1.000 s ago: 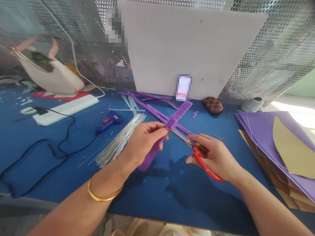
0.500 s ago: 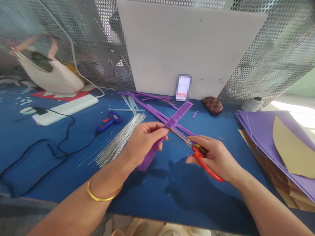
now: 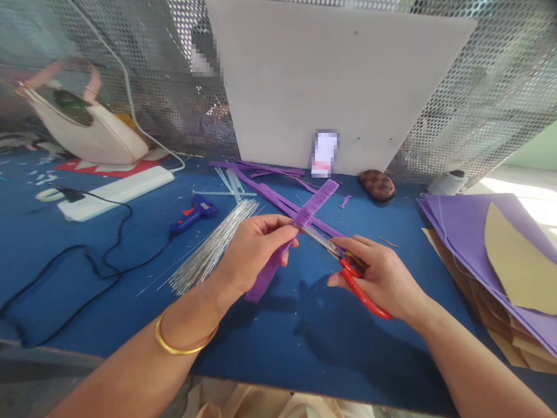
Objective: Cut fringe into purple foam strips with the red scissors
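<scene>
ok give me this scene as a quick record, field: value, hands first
left hand: pinches a purple strip with fine slits
right hand: holds red-handled scissors
scissors: tips at the strip, by the left fingers
left side: wire bundle, blue glue gun, white power strip, handbag
right side: purple sheets over brown ones
back: white board, lit phone before it

Passage at the front, clutter on both sides

A hand could pass over the blue tabletop between the left forearm and right forearm, below the red-handled scissors and purple strip. Wires, the glue gun and black cord obstruct the left; stacked sheets, the right.
</scene>
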Demonstrator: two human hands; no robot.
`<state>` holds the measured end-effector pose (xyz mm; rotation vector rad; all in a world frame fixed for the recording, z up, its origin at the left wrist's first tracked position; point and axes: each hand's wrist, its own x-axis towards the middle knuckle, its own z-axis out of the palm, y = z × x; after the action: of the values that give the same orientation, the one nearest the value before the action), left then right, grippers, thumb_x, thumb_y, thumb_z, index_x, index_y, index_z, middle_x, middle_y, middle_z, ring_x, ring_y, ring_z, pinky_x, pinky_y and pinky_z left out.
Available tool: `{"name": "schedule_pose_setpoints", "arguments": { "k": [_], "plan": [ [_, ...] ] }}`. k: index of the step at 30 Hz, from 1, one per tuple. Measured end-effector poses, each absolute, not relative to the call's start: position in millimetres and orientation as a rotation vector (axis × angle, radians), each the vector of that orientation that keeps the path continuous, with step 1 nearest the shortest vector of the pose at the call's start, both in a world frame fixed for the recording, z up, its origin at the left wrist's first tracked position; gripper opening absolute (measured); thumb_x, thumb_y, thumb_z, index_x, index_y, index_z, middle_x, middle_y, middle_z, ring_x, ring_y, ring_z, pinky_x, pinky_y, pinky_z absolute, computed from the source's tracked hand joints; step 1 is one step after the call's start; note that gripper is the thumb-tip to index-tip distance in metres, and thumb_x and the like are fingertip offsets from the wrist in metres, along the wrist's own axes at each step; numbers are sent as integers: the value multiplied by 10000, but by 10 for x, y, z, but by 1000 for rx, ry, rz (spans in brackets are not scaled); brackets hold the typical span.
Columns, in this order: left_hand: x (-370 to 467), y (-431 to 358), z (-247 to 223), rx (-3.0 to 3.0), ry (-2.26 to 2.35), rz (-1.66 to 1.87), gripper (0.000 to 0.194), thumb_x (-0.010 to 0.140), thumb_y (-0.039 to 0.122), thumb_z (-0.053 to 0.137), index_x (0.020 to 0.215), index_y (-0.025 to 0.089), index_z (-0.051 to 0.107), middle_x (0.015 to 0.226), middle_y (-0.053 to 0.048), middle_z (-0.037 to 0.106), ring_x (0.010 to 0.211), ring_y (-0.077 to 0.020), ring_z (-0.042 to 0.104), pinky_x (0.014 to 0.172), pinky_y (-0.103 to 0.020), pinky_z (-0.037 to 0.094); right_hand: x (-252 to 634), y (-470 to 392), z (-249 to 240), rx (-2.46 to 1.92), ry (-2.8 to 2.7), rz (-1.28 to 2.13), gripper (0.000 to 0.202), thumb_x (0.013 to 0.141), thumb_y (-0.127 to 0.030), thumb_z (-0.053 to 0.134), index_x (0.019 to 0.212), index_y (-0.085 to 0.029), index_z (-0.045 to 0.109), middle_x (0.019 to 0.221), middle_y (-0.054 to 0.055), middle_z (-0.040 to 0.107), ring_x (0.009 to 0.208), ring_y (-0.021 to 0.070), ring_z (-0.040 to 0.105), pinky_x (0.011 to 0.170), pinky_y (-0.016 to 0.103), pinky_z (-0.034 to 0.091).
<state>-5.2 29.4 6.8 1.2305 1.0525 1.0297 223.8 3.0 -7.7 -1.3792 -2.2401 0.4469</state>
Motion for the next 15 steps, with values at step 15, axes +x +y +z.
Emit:
{"name": "schedule_pose_setpoints", "arguments": {
  "k": [15],
  "plan": [
    [-69,314,61,1310,1088,1029,168,780,342,684,784,174,690,667,3,642,479,-87,535,472,-207,421,2254,17,-25,-1386,-2244,413,529,793,-559,665,1160,-177,666,794,38,632,561,124,500,543,259,426]
  ]
}}
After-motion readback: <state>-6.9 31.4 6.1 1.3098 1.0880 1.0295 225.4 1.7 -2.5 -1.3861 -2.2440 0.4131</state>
